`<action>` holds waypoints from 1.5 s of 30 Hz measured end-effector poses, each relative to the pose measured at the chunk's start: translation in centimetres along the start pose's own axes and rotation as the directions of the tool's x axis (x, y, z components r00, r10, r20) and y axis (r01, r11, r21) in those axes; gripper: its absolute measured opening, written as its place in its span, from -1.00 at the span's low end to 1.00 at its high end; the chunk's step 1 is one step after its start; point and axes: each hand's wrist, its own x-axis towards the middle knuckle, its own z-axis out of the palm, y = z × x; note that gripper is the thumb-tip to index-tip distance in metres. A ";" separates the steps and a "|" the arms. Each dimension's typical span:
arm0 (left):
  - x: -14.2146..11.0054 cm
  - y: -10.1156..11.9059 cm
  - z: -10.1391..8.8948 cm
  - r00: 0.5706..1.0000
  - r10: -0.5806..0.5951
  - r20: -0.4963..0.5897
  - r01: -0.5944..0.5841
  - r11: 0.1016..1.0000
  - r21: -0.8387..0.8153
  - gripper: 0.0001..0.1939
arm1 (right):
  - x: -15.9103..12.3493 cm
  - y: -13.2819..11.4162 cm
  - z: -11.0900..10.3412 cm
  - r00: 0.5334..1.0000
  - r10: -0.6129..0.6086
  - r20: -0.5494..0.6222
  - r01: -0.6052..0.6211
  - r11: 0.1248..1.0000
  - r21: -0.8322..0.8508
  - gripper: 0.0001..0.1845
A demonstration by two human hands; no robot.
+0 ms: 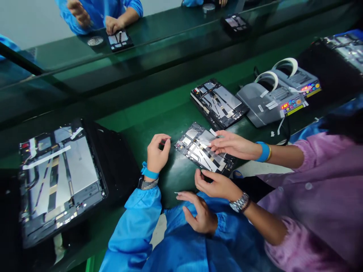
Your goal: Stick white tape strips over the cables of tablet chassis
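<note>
My left hand (pixel 158 155), wearing a blue wrist strap, hovers over the bench with curled fingers. A gap shows between its thumb and forefinger, with nothing visible there. Just right of it lies an opened tablet-like device (pixel 195 145), its silver plates, dark ribbon cables and boards exposed. My right hand (pixel 200 214) is low, near my lap, fingers stretched and thumb apart. A tiny white sliver (pixel 176 193) shows at a fingertip; I cannot tell if it is tape. A co-worker's hand (pixel 231 145) in a pink sleeve reaches onto the device, and their other hand (pixel 215 184) is at its near edge.
Another opened device (pixel 217 102) lies behind, beside two grey tape dispensers (pixel 272 100) with lit displays. At left, a stack carries an opened device (pixel 62 177) with white tape strips. Across a raised ledge (pixel 170 41), another person's hand (pixel 113 25) touches a similar device.
</note>
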 end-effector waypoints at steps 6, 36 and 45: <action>-0.4 -1.6 -0.6 0.972 -0.202 -0.124 0.193 0.978 -0.077 -0.81 | 8.6 1.8 -5.3 0.982 -0.019 0.187 0.001 0.995 0.096 -0.70; -0.9 -1.9 1.1 0.930 -0.364 -0.055 0.352 0.922 -0.160 -0.91 | 7.8 7.1 1.9 0.930 -0.075 0.360 0.140 0.978 -0.156 -0.44; -0.9 -2.0 1.2 0.926 -0.374 -0.057 0.362 0.919 -0.160 -0.91 | 13.0 7.4 -7.0 0.988 0.012 0.155 0.002 0.996 -0.092 -0.35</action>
